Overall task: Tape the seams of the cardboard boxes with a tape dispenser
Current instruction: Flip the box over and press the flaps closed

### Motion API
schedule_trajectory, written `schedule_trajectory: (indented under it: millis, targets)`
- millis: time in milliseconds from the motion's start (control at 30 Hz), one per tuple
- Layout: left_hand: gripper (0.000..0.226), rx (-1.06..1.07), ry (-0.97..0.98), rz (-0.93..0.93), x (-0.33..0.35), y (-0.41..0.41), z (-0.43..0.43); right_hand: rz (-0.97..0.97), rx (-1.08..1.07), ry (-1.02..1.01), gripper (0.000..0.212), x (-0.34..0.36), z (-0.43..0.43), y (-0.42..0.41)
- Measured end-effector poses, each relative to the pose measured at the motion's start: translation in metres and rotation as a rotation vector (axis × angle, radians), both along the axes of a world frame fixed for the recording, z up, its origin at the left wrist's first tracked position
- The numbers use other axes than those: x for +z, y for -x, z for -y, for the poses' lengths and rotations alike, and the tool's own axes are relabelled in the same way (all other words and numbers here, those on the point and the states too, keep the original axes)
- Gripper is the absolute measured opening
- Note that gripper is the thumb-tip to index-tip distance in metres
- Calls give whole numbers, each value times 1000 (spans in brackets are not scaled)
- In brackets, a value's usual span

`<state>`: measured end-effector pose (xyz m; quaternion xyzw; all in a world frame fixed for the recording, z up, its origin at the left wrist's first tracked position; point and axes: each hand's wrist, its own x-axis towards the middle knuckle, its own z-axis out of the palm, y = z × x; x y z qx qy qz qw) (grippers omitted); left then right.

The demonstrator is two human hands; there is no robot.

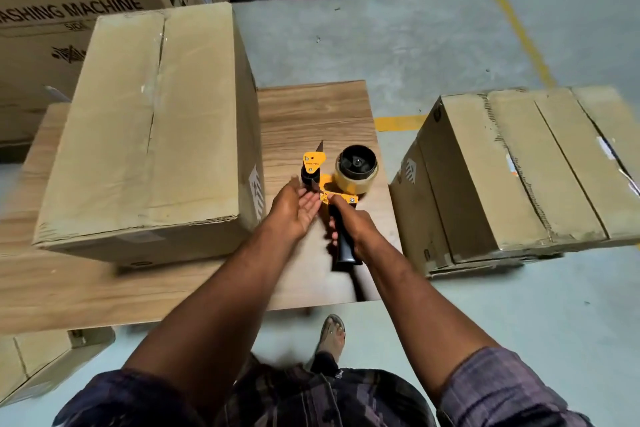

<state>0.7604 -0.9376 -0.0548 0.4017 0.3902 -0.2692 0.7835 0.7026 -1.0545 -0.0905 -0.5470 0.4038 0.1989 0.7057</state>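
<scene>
Tape dispenser (341,180) gripped by right hand (353,222), box (149,128) closed

The cardboard box (145,128) is matt, creased brown card on a wood-grain surface (311,114). The tape dispenser (332,184) has a yellow painted frame, a glossy black handle and shiny tape.

The person wears a checked shirt (311,399) in dark purple, navy and grey, seen below the near edge of the wooden table (311,107). Its right sleeve (502,388) is paler, a violet-grey plaid with thin dark lines. Its left sleeve (104,399) is darker, nearly navy. Both sleeves end about the elbow, leaving the forearms bare up to the left hand (294,215) and right hand (353,222) over the table. Just below the table's near edge, one foot wears a grey-brown thong sandal (332,333). Farther from the table is a dark trouser leg (323,362) with a small pale mark.
</scene>
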Motion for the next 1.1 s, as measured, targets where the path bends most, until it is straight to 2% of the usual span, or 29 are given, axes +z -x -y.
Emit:
schedule_trajectory:
  millis: [67, 200, 300, 433, 500, 567, 633, 700, 867, 967, 1100]
  targets:
    - [50, 76, 106, -6, 20, -6, 1, 119, 0, 93, 38, 15, 2, 0]
    - [28, 109, 250, 49, 70, -15, -11, 443, 82, 301, 28, 62, 10, -4]
    - [20, 120, 345, 157, 110, -8, -31, 654, 178, 365, 22, 108, 6, -6]
    - [11, 103, 382, 327, 151, 11, -71, 798, 244, 443, 18, 158, -11, -7]
    - [14, 83, 398, 388, 163, 20, -98, 841, 287, 480, 22, 175, -27, -5]
    - [24, 58, 450, 411, 169, 26, -129, 891, 332, 510, 11, 187, -45, -5]
    - [38, 27, 475, 394, 175, 32, -159, 935, 371, 507, 11, 194, -64, -5]
    - [48, 28, 418, 363, 181, 36, -181, 960, 420, 499, 16, 198, -83, -6]
    - [14, 207, 247, 293, 182, 46, -236, 963, 527, 556, 20, 209, -138, -7]
    - [21, 192, 152, 303, 177, 53, -274, 957, 595, 633, 20, 211, -169, -7]
    - [28, 101, -114, 432, 160, 58, -311, 967, 703, 788, 30, 205, -201, -6]
